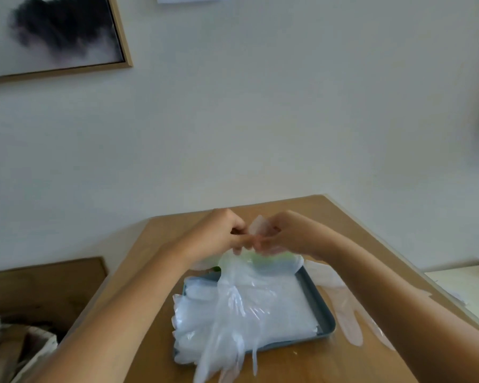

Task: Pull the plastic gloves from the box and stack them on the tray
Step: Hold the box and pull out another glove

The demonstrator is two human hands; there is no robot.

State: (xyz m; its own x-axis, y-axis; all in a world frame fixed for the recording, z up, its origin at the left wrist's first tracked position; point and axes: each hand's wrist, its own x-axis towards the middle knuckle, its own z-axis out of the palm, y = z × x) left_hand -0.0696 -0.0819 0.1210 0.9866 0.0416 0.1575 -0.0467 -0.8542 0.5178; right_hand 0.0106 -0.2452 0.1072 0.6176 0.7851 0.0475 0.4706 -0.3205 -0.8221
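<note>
Clear plastic glove (233,308): thin, translucent and creased. It hangs cuff-up over the grey tray (322,305), fingers trailing past the near rim. A stack of gloves (282,308) lies flat in the tray, overhanging its left edge. Green patch behind the cuff is too blurred to read. Left hand (221,233) and right hand (282,234), fingers curled, both pinch the cuff. A loose glove (349,319) lies on the wooden surface (302,363) right of the tray.

Tray (325,313): grey-blue, on the wooden worktop (302,366).
Glove stack (282,308): on the tray, overhanging its left edge.
Left grip (219,233), right grip (282,233): above the tray's far edge, pinching the held glove (233,299).
Loose glove (349,319): right of the tray.
</note>
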